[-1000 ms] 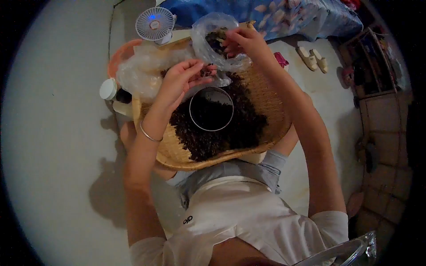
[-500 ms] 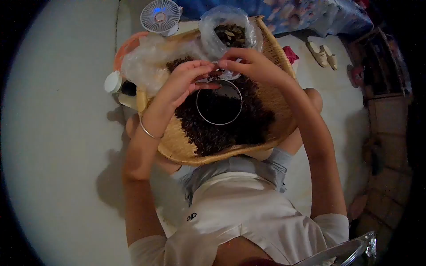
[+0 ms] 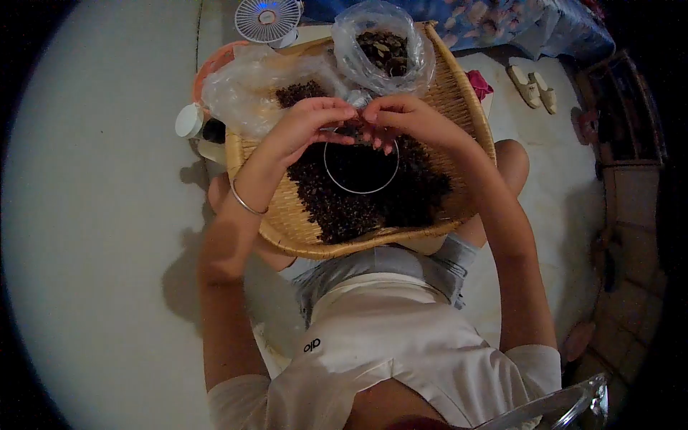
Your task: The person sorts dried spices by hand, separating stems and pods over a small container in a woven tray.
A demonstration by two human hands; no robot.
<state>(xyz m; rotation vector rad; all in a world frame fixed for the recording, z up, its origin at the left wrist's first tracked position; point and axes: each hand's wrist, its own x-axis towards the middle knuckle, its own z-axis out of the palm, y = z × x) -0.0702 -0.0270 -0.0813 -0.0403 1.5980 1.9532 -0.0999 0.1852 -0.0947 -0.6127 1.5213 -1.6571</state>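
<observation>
My left hand (image 3: 309,127) and my right hand (image 3: 412,123) meet above a round bowl (image 3: 362,192) with a thin bright rim. The fingers of both are pinched, tip close to tip, around something small and dark that I cannot make out. Under them the bowl sits amid a heap of small dark dried pieces (image 3: 337,215). All of this lies in a wide woven bamboo tray (image 3: 467,107) across my lap. The bowl's inside looks dark, and my fingers cover its far edge.
At the tray's far side stands an open clear plastic bag (image 3: 424,54) holding dried brownish pieces. Left of it lies a crumpled plastic bag (image 3: 240,97) over an orange basket (image 3: 203,75). Beyond are a small fan (image 3: 267,18), a white-lidded jar (image 3: 189,120) and slippers (image 3: 523,86).
My right hand has dropped lower, its fingers now bent down over the bowl's far edge. My left hand stays pinched near it. The whole view has shifted slightly.
</observation>
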